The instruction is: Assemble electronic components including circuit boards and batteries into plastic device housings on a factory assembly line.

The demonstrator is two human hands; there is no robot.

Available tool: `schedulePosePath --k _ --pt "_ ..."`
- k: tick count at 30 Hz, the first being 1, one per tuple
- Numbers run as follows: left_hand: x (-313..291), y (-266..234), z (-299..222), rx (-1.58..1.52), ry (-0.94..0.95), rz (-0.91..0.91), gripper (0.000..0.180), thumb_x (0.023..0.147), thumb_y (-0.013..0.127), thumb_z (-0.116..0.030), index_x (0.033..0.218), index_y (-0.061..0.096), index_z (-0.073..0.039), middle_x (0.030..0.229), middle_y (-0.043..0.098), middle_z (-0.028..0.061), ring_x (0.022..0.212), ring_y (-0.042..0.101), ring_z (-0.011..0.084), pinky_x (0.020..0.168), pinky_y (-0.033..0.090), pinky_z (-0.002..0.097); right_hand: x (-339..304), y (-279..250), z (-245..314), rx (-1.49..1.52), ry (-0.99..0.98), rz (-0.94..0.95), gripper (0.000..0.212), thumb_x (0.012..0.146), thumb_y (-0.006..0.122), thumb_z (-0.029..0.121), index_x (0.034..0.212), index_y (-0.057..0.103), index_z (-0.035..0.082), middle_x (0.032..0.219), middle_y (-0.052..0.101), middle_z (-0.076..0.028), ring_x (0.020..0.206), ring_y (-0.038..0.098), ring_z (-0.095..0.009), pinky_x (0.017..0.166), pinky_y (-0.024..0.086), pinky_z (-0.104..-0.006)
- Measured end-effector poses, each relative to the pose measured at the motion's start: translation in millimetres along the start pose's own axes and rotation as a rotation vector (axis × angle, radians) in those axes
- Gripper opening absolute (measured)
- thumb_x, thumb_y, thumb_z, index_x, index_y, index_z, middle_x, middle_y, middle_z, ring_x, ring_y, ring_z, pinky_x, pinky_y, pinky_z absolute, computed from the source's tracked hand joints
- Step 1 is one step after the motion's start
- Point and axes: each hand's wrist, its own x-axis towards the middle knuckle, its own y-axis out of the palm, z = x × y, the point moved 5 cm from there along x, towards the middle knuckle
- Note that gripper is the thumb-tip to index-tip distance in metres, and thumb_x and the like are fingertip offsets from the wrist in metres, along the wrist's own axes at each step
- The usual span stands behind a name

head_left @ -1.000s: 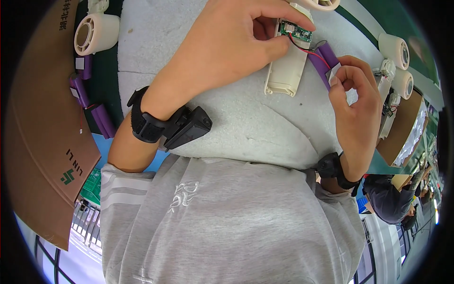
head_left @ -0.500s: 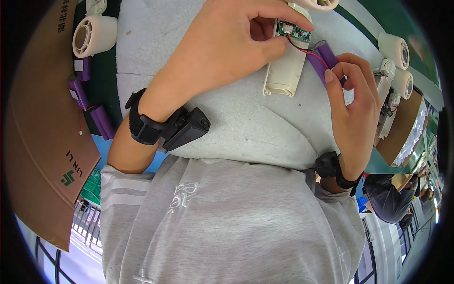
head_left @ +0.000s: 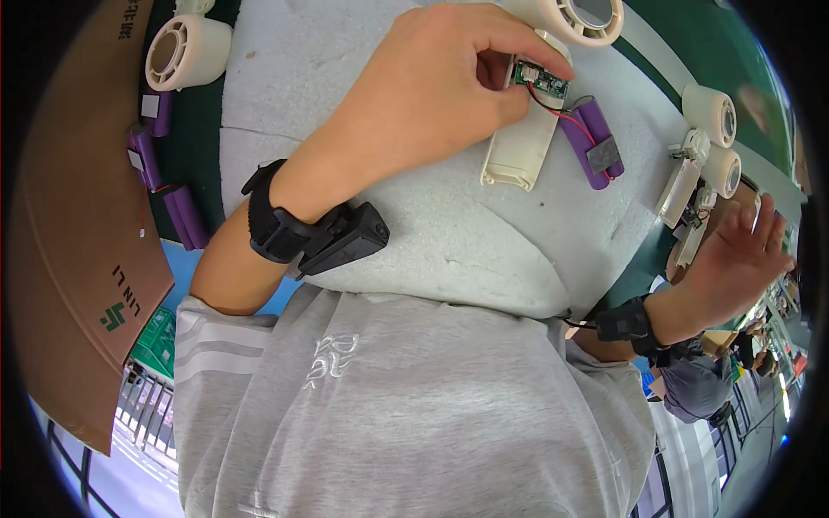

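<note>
On the white foam point(head_left: 458, 237), a cream case point(head_left: 515, 157) is gripped at its upper part between thumb and finger of the left hand point(head_left: 445, 82). Inside it a green board point(head_left: 544, 80) is seen, from which red and black wires point(head_left: 570, 119) are led to the battery point(head_left: 579, 148), laid just beside. This is formed of two purple cylinders, joined lengthwise, and a grey patch point(head_left: 604, 156) is fixed upon them. Well apart, the right hand point(head_left: 732, 263) is raised, its fingers widely spread.
</note>
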Motion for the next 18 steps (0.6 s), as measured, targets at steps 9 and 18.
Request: schedulePosePath --k 9,18 --pt "-2.3 -2.1 5.2 0.0 -0.212 0.014 0.03 0.075 0.064 0.001 0.103 0.07 -0.004 0.099 0.065 0.0106 0.071 0.06 0.0153 0.064 0.048 0.0237 -38.9 107.3 -34.1 -0.933 -0.168 0.563 0.056 0.07 0.073 0.002 0.123 0.056 -0.001 0.109 0.061 -0.006 0.095 0.059 -0.02 0.083 0.045 -0.029" --pt "-1.2 -3.1 6.0 -0.054 -0.204 0.028 0.03 0.075 0.065 0.0 0.104 0.07 -0.003 0.102 0.065 0.0119 0.073 0.062 0.0161 0.066 0.049 0.0247 -36.0 93.7 -36.7 -0.537 0.166 0.679 0.054 0.07 0.074 0.001 0.121 0.057 0.005 0.094 0.064 -0.005 0.082 0.061 -0.012 0.072 0.047 -0.0238"
